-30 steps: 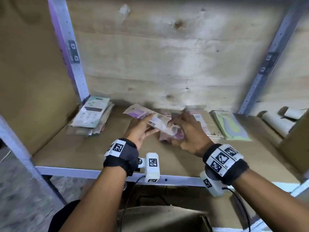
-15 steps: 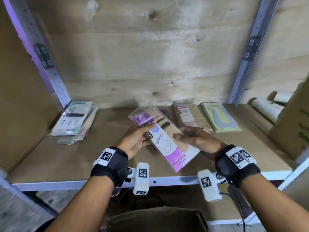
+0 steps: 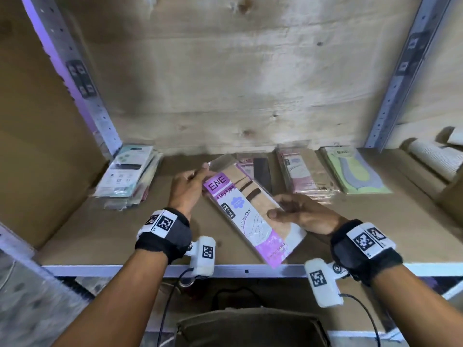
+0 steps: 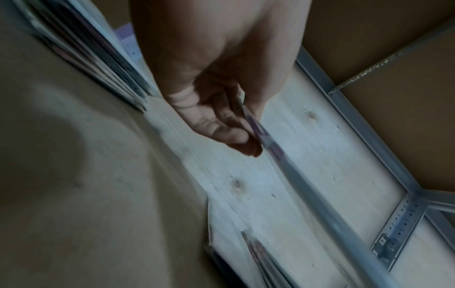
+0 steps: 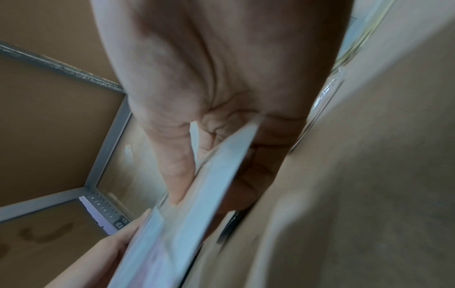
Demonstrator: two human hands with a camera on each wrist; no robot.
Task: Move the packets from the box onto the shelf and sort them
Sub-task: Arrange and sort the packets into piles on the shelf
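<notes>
A purple and beige stocking packet (image 3: 248, 211) marked ENE is held flat over the middle of the shelf (image 3: 87, 236). My left hand (image 3: 190, 186) pinches its far top corner, thumb on top. My right hand (image 3: 300, 214) pinches its right edge, thumb on the face and fingers underneath. The left wrist view shows the packet's edge (image 4: 268, 144) between thumb and fingers. Seen from the right wrist, the packet (image 5: 197, 194) lies between thumb and fingers. Under it rests a dark packet (image 3: 260, 174). A pink and beige stack (image 3: 305, 174) and a green packet (image 3: 355, 174) lie at the back right.
A stack of white and teal packets (image 3: 127, 176) lies at the back left by the metal upright (image 3: 82, 91). Corrugated rolls (image 3: 436, 161) sit at the far right. An open brown box (image 3: 250, 329) stands below the shelf's metal front rail (image 3: 250, 270).
Both hands have lifted the purple packet off the pile at the back and drawn it toward the front edge, turning its printed face up. The head view has come closer.
</notes>
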